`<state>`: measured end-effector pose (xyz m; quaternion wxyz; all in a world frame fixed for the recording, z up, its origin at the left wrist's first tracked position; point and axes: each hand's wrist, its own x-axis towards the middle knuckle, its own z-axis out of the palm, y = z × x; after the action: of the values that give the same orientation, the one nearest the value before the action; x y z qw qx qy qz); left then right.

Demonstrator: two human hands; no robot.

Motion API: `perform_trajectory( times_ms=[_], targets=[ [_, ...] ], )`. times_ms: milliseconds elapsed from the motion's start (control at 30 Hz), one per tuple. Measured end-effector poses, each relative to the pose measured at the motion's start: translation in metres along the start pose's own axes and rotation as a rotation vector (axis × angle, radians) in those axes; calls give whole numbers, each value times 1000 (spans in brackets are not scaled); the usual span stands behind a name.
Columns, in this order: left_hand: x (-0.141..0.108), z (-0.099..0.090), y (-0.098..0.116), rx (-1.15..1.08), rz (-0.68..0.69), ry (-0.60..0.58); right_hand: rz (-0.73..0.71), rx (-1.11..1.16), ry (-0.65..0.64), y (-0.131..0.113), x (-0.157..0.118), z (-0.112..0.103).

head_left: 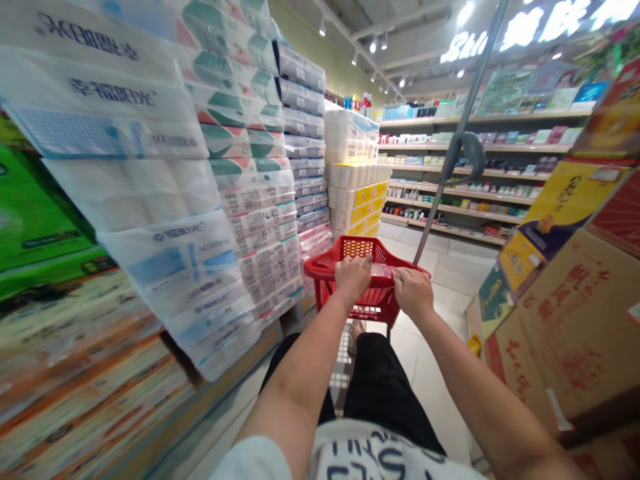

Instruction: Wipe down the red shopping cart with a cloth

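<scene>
Both my hands are wrapped round the handle bar of a red plastic shopping cart [377, 305]. My left hand [353, 275] grips the bar's left part, its fingers closed over the top. On the right part, my right hand [414, 291] is closed in the same way, near the foot of a grey metal pole [435, 207]. The pole rises at a slant from the cart's right side and carries a grey hook-shaped loop [467, 157]. A short stretch of the handle shows between my hands. Through the cart's lattice walls, nothing inside can be made out.
Tall stacks of wrapped tissue packs [260, 220] line my left side closely. Cardboard boxes [565, 320] and yellow cartons [565, 207] stand close on the right. Pale floor tiles [450, 267] run ahead to stocked shelves [460, 147] at the back.
</scene>
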<state>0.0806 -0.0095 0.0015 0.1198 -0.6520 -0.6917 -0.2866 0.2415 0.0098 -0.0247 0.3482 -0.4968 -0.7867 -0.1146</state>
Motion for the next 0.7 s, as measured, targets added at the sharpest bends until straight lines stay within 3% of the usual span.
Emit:
perform_trajectory(
  times_ms=[100,200,300,433,500,633,700],
  targets=[
    [-8,6,9,-36,50,88,56,1,8,6,-2,-2],
    [-14,8,15,-43,65,117,-2,16,16,-1,-2,-2],
    [-16,7,14,-41,92,110,-51,47,5,9,-1,-5],
    [-15,6,10,-54,93,115,80,42,11,36,-2,-9],
    [-14,6,10,-59,75,113,104,48,31,35,-3,-7],
    [-11,6,11,-58,59,100,-65,84,58,17,-6,1],
    [-10,4,9,-62,69,78,-91,93,48,20,-6,0]
  ],
)
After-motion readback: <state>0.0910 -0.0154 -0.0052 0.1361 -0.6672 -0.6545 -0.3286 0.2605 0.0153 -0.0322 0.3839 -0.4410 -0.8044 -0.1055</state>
